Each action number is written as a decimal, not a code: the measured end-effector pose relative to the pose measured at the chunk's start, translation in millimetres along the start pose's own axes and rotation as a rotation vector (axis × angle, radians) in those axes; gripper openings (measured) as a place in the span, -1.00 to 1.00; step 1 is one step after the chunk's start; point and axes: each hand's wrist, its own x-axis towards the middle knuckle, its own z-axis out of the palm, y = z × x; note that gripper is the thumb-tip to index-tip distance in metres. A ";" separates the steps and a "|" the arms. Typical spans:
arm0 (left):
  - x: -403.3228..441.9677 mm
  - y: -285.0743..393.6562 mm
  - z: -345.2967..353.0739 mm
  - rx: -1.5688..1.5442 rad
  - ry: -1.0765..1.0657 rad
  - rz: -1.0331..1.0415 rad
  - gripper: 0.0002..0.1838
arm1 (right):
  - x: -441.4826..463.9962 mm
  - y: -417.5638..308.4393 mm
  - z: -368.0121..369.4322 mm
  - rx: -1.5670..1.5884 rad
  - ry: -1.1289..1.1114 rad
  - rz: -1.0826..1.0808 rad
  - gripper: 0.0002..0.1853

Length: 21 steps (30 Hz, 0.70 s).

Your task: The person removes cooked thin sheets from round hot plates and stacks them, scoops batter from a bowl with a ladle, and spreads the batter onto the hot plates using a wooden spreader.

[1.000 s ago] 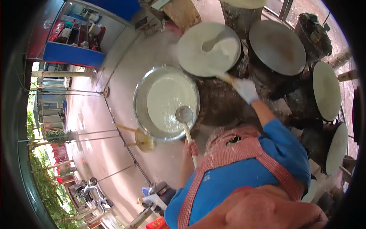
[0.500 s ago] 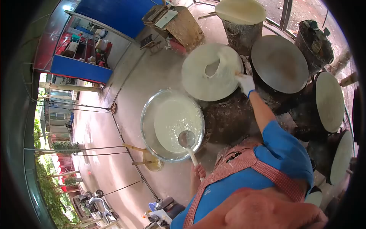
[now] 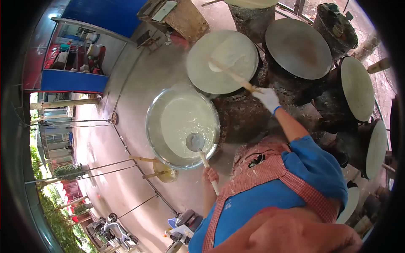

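In the right grip (image 3: 266, 99), a white-gloved hand at the centre right of the frame, the fingers are closed around the handle of a wooden spreader (image 3: 236, 76), whose blurred blade now reaches leftward across the round griddle (image 3: 200, 78) at upper centre; half a second ago the tool lay nearer the griddle's right side. The dark-edged gap that showed then in the pale layer (image 3: 236, 50) is no longer plain, so the spreading looks further along, though the streaky surface suggests the layer is not yet even. The left grip (image 3: 209, 174), bare and low in the centre, is clenched on the shaft of a ladle (image 3: 195, 142); its round bowl remains over the lower right part of the metal basin (image 3: 151, 126), which holds pale liquid (image 3: 181, 118). The basin's rim comes close to the griddle's lower left edge; whether they touch I cannot tell. A second griddle (image 3: 297, 48), dull grey with a brown stain, crowds in at upper right, and two pale ones (image 3: 357, 88) (image 3: 376, 149) stand down the right side, leaving little room beside the gloved arm. A yellowish container (image 3: 166, 173) sits on the floor below the basin in the frame, and a wooden box (image 3: 185, 19) stands at the top, both clear of the spreader.
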 end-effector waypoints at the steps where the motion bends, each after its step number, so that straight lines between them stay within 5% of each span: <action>1: -0.3 1.4 1.1 0.078 0.029 -0.013 -0.75 | 14.9 10.0 -15.9 -0.159 0.044 -0.018 -0.66; 3: 3.1 4.0 8.1 0.172 0.045 -0.020 -0.76 | 45.4 -8.6 -44.1 0.032 0.112 -0.031 -0.62; 4: 4.7 1.3 13.4 0.155 0.019 -0.049 -0.76 | 74.7 4.0 -51.7 -0.257 0.292 -0.140 -0.64; 6: 15.4 -1.8 24.1 0.142 -0.009 -0.075 -0.76 | 97.8 -28.2 -51.1 -0.567 0.316 -0.056 -0.71; 8: 24.7 2.0 33.7 0.175 0.078 -0.022 -0.77 | 104.1 -30.2 -32.4 -0.916 0.124 -0.217 -0.78; 9: 30.2 6.4 37.2 0.187 0.108 0.001 -0.77 | 99.7 -21.9 -24.8 -0.959 0.177 -0.468 -0.80; 12: 63.1 19.7 45.2 0.316 0.221 -0.012 -0.79 | 80.1 -31.1 -49.8 -1.079 -0.007 -0.564 -0.82; 15: 113.1 6.3 84.9 0.571 0.299 0.215 -0.73 | 79.8 -9.8 -73.0 -1.046 0.256 -0.499 -0.79; 16: 135.3 21.4 84.5 0.451 0.242 0.071 -0.72 | 76.6 0.8 -69.4 -1.027 0.356 -0.430 -0.78; 19: 188.3 -5.6 118.0 0.726 0.272 0.227 -0.72 | 40.7 0.5 -56.0 -1.081 0.120 -0.515 -0.77; 21: 214.7 -21.3 140.1 0.700 0.314 0.186 -0.68 | 33.7 2.2 -70.4 -1.040 0.172 -0.480 -0.78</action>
